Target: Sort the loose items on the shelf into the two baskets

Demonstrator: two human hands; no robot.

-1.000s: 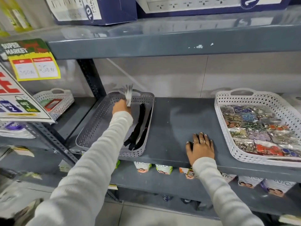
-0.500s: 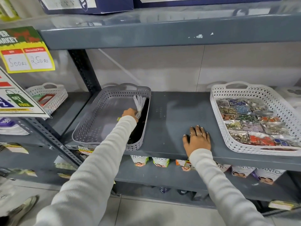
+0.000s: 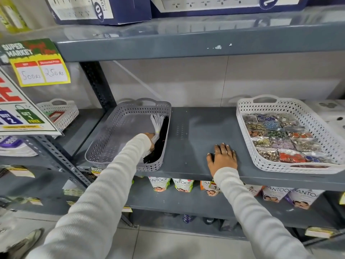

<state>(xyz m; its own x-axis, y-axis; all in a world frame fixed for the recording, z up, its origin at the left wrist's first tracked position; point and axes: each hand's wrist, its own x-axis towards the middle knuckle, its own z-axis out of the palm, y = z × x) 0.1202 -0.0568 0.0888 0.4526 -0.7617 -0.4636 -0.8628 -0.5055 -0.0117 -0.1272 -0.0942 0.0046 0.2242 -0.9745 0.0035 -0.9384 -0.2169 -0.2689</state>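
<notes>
Sorting looks close to finished: the grey metal shelf [image 3: 188, 139] lies bare between the two baskets, with no loose items visible on it. Right of the grey perforated plastic basket [image 3: 112, 139], well apart, the white perforated plastic basket [image 3: 248, 146] is packed with small clear packets of coloured trinkets [image 3: 280, 137]. Inside the grey basket, along its right wall, the left hand [image 3: 149, 139] clutches a bundle of black strands with white tag ends [image 3: 158, 126]; the fingers are wrapped around its middle. Its long axis runs front to back, white ends pointing toward the back wall. The right hand [image 3: 223, 159] rests flat and spread on the shelf, holding nothing.
</notes>
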